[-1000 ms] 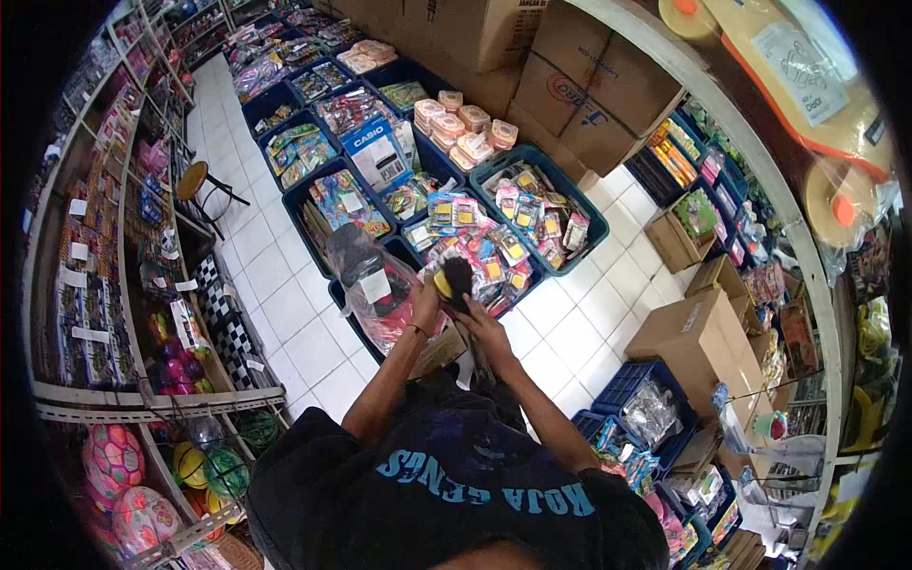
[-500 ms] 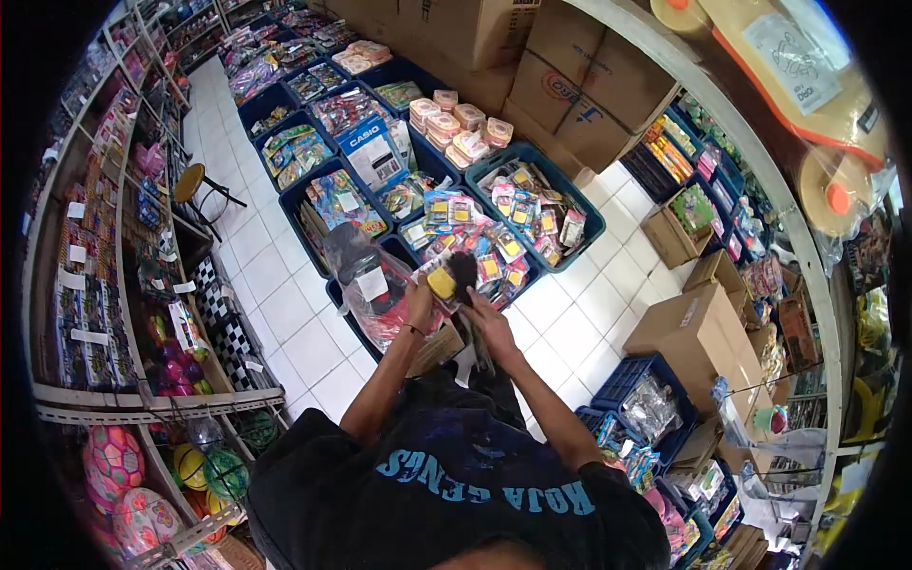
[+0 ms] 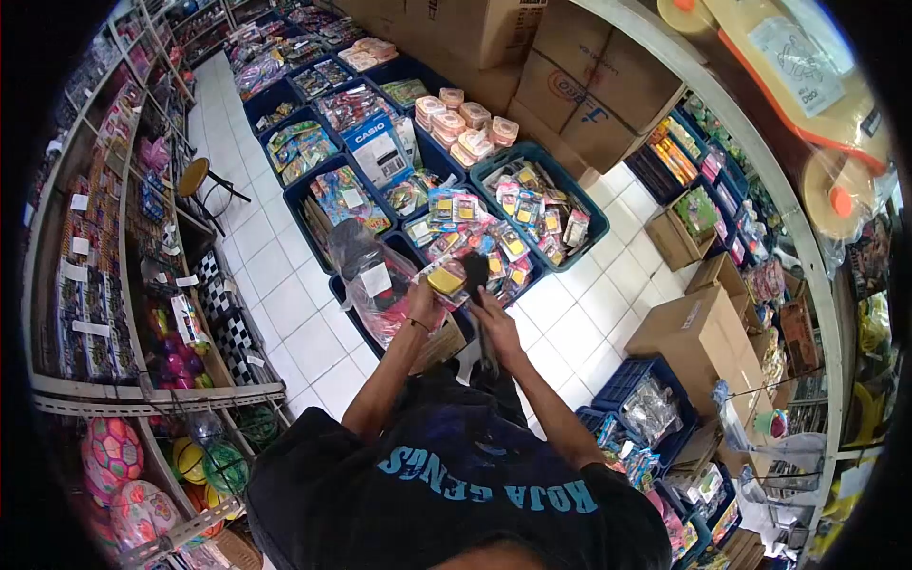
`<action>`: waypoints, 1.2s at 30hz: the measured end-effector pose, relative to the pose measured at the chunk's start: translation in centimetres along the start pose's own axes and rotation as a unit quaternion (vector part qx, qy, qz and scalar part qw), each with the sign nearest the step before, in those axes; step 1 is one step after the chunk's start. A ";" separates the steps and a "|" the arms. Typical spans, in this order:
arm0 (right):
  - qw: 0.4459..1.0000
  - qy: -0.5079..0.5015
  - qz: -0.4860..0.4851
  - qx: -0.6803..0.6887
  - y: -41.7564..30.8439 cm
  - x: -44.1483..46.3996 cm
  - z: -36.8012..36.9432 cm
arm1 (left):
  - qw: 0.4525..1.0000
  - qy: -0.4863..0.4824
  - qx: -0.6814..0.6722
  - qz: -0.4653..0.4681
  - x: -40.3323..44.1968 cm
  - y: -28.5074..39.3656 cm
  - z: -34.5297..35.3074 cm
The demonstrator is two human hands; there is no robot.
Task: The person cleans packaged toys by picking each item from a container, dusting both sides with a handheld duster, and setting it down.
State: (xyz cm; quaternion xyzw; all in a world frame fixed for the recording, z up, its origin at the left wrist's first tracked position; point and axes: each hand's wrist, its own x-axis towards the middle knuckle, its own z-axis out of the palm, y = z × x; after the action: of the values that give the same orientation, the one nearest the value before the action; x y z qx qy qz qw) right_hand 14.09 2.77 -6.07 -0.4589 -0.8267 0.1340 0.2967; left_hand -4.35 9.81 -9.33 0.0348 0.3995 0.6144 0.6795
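Observation:
My left hand is closed on the edge of a clear-wrapped packet with a yellow item inside. Against the packet's right side is a dark brush-like thing, its upper end blurred and its exact kind unclear. My right hand has its fingers wrapped round the lower part of it. Just beyond both hands, a blue crate holds a heap of similar yellow-fronted packets. Left of my left hand lies a clear plastic bag with a white label.
A green crate of packets stands ahead right, beside stacked pink-lidded boxes. A blue CASIO box sits among the crates. Shelving lines the left, with a stool in the tiled aisle. Cardboard boxes stand at right.
The dark brush-like thing has turned and shifted slightly right across the packet, with my right hand following. The packet in my left hand is tilted a little differently.

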 end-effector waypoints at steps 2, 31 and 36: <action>0.997 0.010 0.071 0.006 1.3 -0.3 -0.6 | 0.999 0.036 0.024 -0.021 -1.3 0.9 1.1; 0.970 0.145 0.114 0.159 2.6 3.2 -0.5 | 1.000 -0.019 0.005 -0.004 -2.8 2.5 1.2; 0.912 0.247 0.202 0.257 1.4 4.3 -2.0 | 0.999 -0.027 0.012 0.017 -2.5 2.0 0.5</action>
State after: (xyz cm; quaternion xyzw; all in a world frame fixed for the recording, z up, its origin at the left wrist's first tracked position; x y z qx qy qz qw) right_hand 14.57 7.07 -3.60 -0.5424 -0.5539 0.2815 0.5654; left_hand -5.43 8.33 -6.66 0.0661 0.3878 0.6202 0.6787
